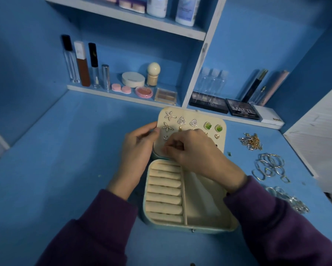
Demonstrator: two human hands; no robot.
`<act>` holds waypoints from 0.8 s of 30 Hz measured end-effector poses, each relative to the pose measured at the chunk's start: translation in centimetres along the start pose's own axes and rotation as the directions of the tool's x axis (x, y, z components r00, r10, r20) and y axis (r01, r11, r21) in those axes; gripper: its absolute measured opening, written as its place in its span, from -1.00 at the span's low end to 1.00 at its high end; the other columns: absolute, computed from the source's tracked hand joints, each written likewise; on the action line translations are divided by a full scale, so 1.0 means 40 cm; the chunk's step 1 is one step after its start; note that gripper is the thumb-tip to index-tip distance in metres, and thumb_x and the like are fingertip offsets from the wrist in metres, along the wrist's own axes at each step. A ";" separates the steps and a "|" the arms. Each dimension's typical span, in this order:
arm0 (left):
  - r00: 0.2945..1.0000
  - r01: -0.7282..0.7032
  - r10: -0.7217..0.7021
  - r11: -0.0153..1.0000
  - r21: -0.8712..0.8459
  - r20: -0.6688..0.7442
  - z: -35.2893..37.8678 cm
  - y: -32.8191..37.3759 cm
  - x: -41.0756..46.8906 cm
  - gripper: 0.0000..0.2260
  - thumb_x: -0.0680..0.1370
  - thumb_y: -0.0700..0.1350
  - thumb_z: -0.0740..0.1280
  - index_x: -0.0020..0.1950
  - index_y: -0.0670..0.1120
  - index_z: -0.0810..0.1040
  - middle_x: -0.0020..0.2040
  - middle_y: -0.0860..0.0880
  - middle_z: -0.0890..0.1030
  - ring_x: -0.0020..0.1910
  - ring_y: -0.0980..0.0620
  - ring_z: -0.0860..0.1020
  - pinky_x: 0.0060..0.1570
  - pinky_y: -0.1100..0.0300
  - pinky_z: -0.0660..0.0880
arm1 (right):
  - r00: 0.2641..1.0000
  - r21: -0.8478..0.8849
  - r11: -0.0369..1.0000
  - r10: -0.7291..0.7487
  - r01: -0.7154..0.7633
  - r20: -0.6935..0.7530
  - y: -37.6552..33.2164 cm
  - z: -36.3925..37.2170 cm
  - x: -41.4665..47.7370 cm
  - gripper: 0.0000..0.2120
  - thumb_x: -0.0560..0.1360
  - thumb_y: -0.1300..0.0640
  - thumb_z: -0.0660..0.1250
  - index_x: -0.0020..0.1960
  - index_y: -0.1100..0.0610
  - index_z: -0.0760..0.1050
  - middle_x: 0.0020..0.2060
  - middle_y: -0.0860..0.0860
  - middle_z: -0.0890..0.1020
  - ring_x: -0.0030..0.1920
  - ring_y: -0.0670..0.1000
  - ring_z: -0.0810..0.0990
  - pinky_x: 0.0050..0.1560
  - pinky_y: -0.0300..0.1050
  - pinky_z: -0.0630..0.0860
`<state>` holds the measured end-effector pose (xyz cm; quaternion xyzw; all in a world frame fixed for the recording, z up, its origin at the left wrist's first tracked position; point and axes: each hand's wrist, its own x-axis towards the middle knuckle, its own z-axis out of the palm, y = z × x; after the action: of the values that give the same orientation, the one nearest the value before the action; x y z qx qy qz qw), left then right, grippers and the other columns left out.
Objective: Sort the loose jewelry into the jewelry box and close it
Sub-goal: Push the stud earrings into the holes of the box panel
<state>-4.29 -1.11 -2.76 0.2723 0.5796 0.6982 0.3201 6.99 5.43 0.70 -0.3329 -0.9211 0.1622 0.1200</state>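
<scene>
An open jewelry box (188,226), pale teal outside and lined in cream fabric, sits at the middle of a blue desk (65,150), just in front of the person. Its base holds a column of padded cream ring rolls (164,191) on the left and a plain open compartment (201,204) on the right. Behind the base, the cream earring panel (192,116) of the lid stands tilted back. Pinned to it are two silver starfish earrings (170,116), two sparkling triangular earrings (181,120), two square green stone earrings (207,126) and a small gold heart stud (216,136).

The left hand (138,148) grips the panel's left edge, thumb on the front face. The right hand (192,148) reaches across the box, its fingertips bunched narrowly against the lower left part of the panel. Whether they pinch anything cannot be told, as the fingers hide that spot. Both arms wear dark purple sleeves (96,233).

On the desk to the right of the box, well apart from it, lie a tangle of gold and silver chains (250,142), a cluster of thin silver bangles (270,167) and a heap of small silver rings (290,199). A tiny green piece (229,154) lies just beside the panel's right corner.

Along the back, a white shelf (96,91) carries cosmetics: tall tubes, a round cream compact, a pink blush and eyeshadow palettes.
</scene>
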 end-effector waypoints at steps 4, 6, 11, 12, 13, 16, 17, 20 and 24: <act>1.000 -0.017 0.017 1.000 -0.014 0.021 -0.001 0.004 -0.003 -0.77 0.57 -0.24 0.29 0.09 0.06 0.60 -0.04 0.22 0.59 -0.17 0.41 0.56 -0.31 0.51 0.42 | 0.999 -0.057 0.998 0.032 -0.033 -0.027 -0.016 0.005 0.009 -0.87 0.46 -0.05 0.32 -0.10 -0.03 0.59 -0.17 0.00 0.65 -0.09 0.09 0.58 -0.07 -0.03 0.51; 0.999 -0.025 0.025 1.000 -0.016 0.030 0.000 0.005 -0.002 -0.75 0.57 -0.24 0.29 0.03 0.12 0.59 -0.07 0.27 0.55 -0.03 0.33 0.46 -0.31 0.56 0.36 | 0.998 -0.077 0.996 0.032 -0.036 -0.060 -0.018 0.009 0.007 -0.89 0.46 -0.05 0.32 -0.10 -0.03 0.56 -0.20 -0.03 0.62 -0.10 0.09 0.57 -0.09 -0.04 0.49; 0.999 -0.017 0.017 1.000 0.012 0.032 -0.003 -0.004 0.003 -0.76 0.57 -0.21 0.29 0.06 0.13 0.59 -0.06 0.30 0.54 0.02 0.38 0.36 -0.24 0.55 0.39 | 0.994 -0.043 0.999 -0.028 0.024 -0.105 -0.011 0.011 -0.002 -0.94 0.44 0.02 0.37 -0.10 -0.04 0.54 -0.45 -0.17 0.39 -0.18 0.04 0.54 -0.18 -0.10 0.40; 1.000 -0.011 0.011 1.000 0.023 0.027 -0.003 -0.008 0.006 -0.77 0.57 -0.20 0.29 0.10 0.10 0.61 -0.02 0.28 0.54 0.03 0.40 0.36 -0.20 0.51 0.43 | 0.994 -0.034 0.999 -0.032 0.028 -0.104 -0.008 0.010 -0.002 -0.95 0.44 0.03 0.38 -0.10 -0.03 0.57 -0.47 -0.19 0.37 -0.21 0.02 0.52 -0.18 -0.11 0.40; 1.000 -0.003 0.002 1.000 0.031 0.018 -0.004 -0.011 0.009 -0.78 0.57 -0.19 0.29 0.15 0.04 0.61 0.03 0.25 0.53 0.02 0.41 0.35 -0.12 0.43 0.48 | 0.994 -0.023 0.999 -0.033 0.031 -0.100 -0.005 0.010 -0.001 -0.95 0.44 0.04 0.39 -0.10 -0.03 0.59 -0.49 -0.19 0.36 -0.24 -0.01 0.49 -0.18 -0.11 0.41; 1.000 0.012 -0.012 0.998 0.057 0.005 -0.005 -0.015 0.011 -0.75 0.58 -0.19 0.29 0.24 -0.06 0.58 0.07 0.19 0.56 0.00 0.45 0.35 -0.03 0.33 0.49 | 0.995 0.035 0.998 -0.046 0.049 -0.091 0.008 0.006 -0.001 -0.93 0.44 0.08 0.39 -0.10 -0.03 0.63 -0.51 -0.17 0.39 -0.32 -0.05 0.43 -0.17 -0.07 0.47; 1.000 0.009 -0.009 0.998 0.061 0.007 -0.004 -0.014 0.010 -0.75 0.58 -0.18 0.29 0.24 -0.06 0.58 0.05 0.18 0.59 -0.02 0.48 0.39 -0.13 0.43 0.47 | 0.995 0.059 0.997 -0.045 0.050 -0.091 0.014 0.003 -0.003 -0.92 0.44 0.10 0.38 -0.10 -0.03 0.63 -0.50 -0.16 0.43 -0.34 -0.07 0.44 -0.17 -0.06 0.48; 1.000 0.011 -0.013 0.998 0.067 0.020 -0.003 -0.008 0.006 -0.79 0.59 -0.20 0.28 0.17 -0.01 0.60 -0.13 0.24 0.61 -0.28 0.48 0.52 -0.30 0.56 0.40 | 0.994 0.126 0.992 -0.014 0.028 -0.108 0.035 -0.013 -0.014 -0.90 0.45 0.14 0.37 -0.10 -0.01 0.64 -0.53 -0.15 0.41 -0.42 -0.13 0.41 -0.27 -0.18 0.37; 0.999 0.030 -0.031 0.997 0.068 0.013 -0.002 -0.008 0.007 -0.79 0.58 -0.22 0.29 0.16 -0.02 0.61 -0.16 0.25 0.60 -0.31 0.47 0.52 -0.31 0.58 0.39 | 0.988 0.196 0.981 0.024 0.006 -0.151 0.077 -0.056 -0.036 -0.92 0.46 0.17 0.38 -0.14 0.03 0.64 -0.51 -0.08 0.42 -0.42 -0.10 0.38 -0.36 -0.34 0.30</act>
<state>-4.49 -0.92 -3.07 0.2792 0.6048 0.6711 0.3254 10.56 7.21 1.42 -0.3349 -0.8873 0.2268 0.2217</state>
